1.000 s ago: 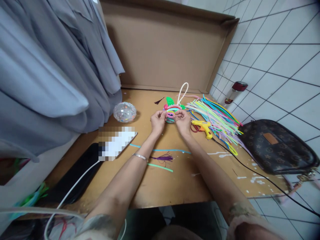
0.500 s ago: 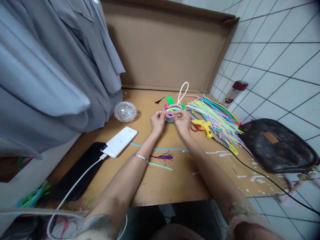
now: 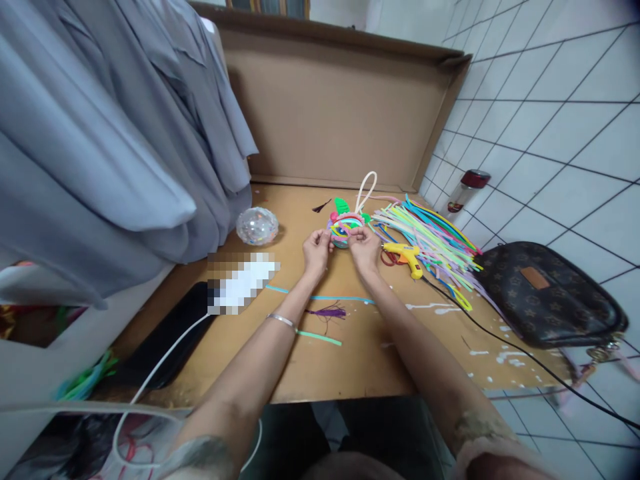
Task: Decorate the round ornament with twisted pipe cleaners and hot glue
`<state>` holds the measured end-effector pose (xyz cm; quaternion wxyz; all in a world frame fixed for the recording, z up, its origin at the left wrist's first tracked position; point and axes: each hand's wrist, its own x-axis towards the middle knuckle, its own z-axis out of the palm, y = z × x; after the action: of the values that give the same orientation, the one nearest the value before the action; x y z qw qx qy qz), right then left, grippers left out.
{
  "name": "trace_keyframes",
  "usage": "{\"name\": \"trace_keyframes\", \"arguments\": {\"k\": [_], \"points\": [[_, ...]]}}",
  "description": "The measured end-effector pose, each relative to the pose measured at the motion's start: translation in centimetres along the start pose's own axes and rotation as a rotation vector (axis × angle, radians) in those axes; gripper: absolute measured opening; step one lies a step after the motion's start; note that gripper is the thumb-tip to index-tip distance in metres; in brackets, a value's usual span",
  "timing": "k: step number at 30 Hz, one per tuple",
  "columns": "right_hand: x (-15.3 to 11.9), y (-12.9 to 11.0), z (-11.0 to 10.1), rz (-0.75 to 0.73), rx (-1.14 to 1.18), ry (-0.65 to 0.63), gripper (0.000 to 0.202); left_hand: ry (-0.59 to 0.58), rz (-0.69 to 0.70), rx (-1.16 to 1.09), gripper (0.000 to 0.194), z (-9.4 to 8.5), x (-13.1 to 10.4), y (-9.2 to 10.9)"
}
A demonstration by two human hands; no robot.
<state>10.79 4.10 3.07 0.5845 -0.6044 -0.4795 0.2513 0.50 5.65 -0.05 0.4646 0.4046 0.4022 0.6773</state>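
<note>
Both hands meet at a small colourful craft piece of pipe cleaners, with a green leaf shape and a white loop handle. My left hand pinches at the left end of a thin pink pipe cleaner in front of the piece. On its other end are the closed fingertips of my right hand. Fingers partly cover the strand. Just right of my right hand lies a yellow glue gun, with red-handled scissors partly under it.
A pile of coloured pipe cleaners and a dark patterned bag lie right. Left are a clear ball, a white phone on a cable and grey cloth. A purple tassel lies between my forearms. Cardboard stands behind.
The pink strand between my fingers showed as a small closed loop before; now it looks more drawn out. My hands stay at the craft piece. The camera view has shifted slightly.
</note>
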Motion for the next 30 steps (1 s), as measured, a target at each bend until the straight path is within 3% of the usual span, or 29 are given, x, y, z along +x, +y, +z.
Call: {"name": "trace_keyframes", "arguments": {"k": [7, 14, 24, 30], "points": [[1.4, 0.1, 0.7, -0.052, 0.045, -0.026, 0.015, -0.079, -0.03, -0.133, 0.038, -0.4, 0.6, -0.1], [1.6, -0.1, 0.4, -0.202, -0.08, -0.07, 0.023, -0.046, -0.053, -0.234, 0.038, -0.2, 1.5, -0.8], [1.2, -0.6, 0.6, -0.297, -0.148, -0.063, 0.013, 0.032, 0.014, -0.2, 0.03, 0.3, 2.7, -2.3], [1.5, -0.1, 0.7, -0.31, -0.194, -0.062, 0.014, -0.02, 0.096, -0.135, 0.031, 0.1, 2.7, -2.4]]}}
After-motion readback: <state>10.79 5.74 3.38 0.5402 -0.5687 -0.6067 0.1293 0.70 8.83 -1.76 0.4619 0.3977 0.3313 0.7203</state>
